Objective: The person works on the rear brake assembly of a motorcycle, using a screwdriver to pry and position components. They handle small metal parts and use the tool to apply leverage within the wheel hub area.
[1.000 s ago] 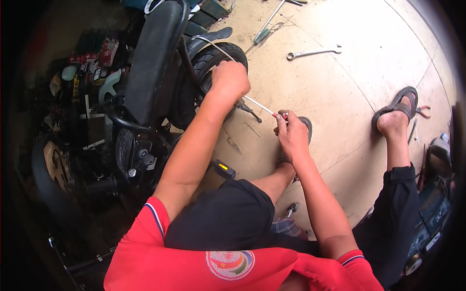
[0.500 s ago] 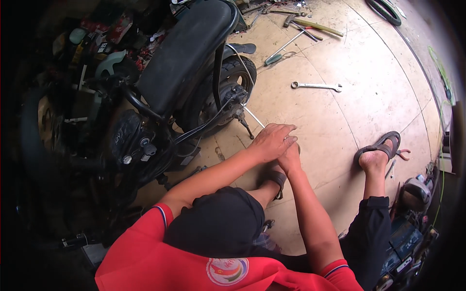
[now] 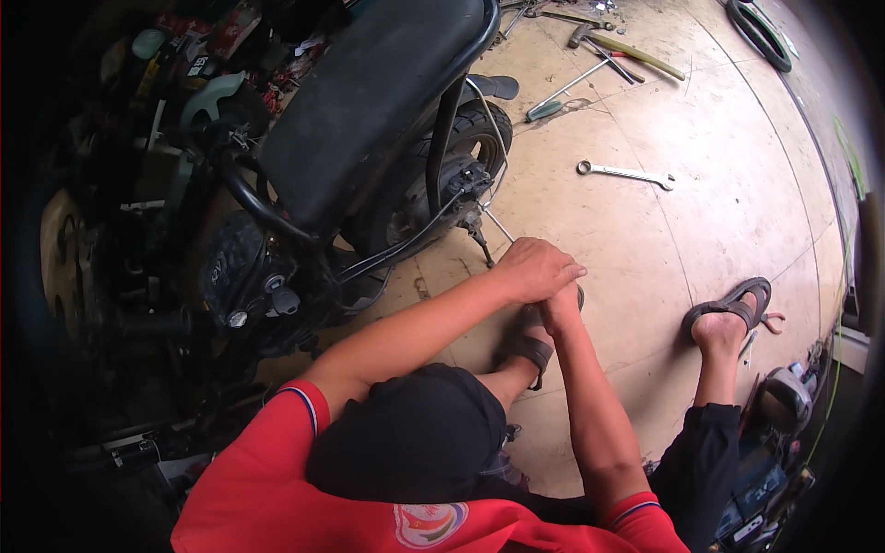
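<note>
A thin silver metal rod (image 3: 500, 224) reaches from the rear wheel hub of a black scooter (image 3: 433, 198) into my hands. My left hand (image 3: 533, 269) is closed over the rod's near end, its thumb pointing right. Just beneath it, my right hand (image 3: 560, 306) is closed at the same end, with most of its fingers covered by the left. The handle end itself is hidden inside the two hands. Close by the hub, the scooter's kickstand (image 3: 482, 246) points down to the tiled floor.
On the floor lie a combination wrench (image 3: 627, 174), a green-handled screwdriver (image 3: 567, 90), a hammer (image 3: 631, 51) and a loose tyre (image 3: 759, 35). Pliers (image 3: 772, 323) sit beside my right sandal (image 3: 733, 309). Dark clutter fills the left, and a toolbox (image 3: 756, 475) stands at lower right.
The view has shifted, so the scooter and floor tools appear farther right and partly lower. Both hands stay together on the rod, with little movement relative to the scooter.
</note>
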`<act>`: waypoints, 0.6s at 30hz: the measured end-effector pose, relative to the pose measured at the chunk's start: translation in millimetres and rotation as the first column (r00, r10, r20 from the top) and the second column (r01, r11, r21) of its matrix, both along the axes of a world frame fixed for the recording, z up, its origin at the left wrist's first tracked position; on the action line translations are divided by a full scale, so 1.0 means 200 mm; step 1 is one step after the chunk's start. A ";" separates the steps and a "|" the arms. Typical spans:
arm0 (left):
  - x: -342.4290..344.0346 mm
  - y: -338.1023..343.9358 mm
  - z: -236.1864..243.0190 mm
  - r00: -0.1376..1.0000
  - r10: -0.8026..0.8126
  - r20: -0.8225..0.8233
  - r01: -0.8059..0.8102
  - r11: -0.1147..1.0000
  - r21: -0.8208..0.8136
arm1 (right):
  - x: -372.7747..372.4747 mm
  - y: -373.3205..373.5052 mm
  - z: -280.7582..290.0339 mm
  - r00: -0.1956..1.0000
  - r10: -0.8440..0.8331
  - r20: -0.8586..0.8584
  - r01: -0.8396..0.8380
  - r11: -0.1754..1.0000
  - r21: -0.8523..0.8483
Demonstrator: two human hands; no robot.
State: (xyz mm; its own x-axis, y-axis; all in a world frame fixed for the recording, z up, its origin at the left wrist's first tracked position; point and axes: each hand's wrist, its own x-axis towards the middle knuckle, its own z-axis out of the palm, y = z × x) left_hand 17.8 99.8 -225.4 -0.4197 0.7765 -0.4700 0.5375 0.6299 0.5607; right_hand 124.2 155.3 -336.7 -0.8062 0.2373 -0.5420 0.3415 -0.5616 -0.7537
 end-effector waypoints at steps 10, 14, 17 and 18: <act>-0.06 0.16 0.00 0.982 0.171 0.077 -0.143 0.948 -0.284 | -0.05 0.11 0.05 0.983 0.135 0.127 -0.022 0.765 -0.644; 0.13 -0.02 0.01 0.832 0.477 0.284 -0.554 0.679 0.482 | 0.01 0.17 0.13 0.999 -0.035 0.011 0.036 0.966 -0.258; 0.14 -0.27 -0.04 0.493 0.724 0.483 -0.866 0.457 0.200 | 0.10 0.10 0.27 0.999 0.041 0.012 -0.040 0.997 -0.060; 0.13 -0.35 -0.10 0.292 0.796 0.531 -0.948 0.316 0.047 | 0.12 0.06 0.34 0.999 0.048 -0.017 -0.046 0.993 0.111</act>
State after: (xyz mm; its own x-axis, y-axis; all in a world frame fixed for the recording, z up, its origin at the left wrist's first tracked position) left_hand 44.8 29.3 -245.3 -0.7969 0.1543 -0.5841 -0.5133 0.3370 0.7893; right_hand 147.7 167.0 -269.2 -0.8280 0.2559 -0.4990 0.3505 -0.4584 -0.8167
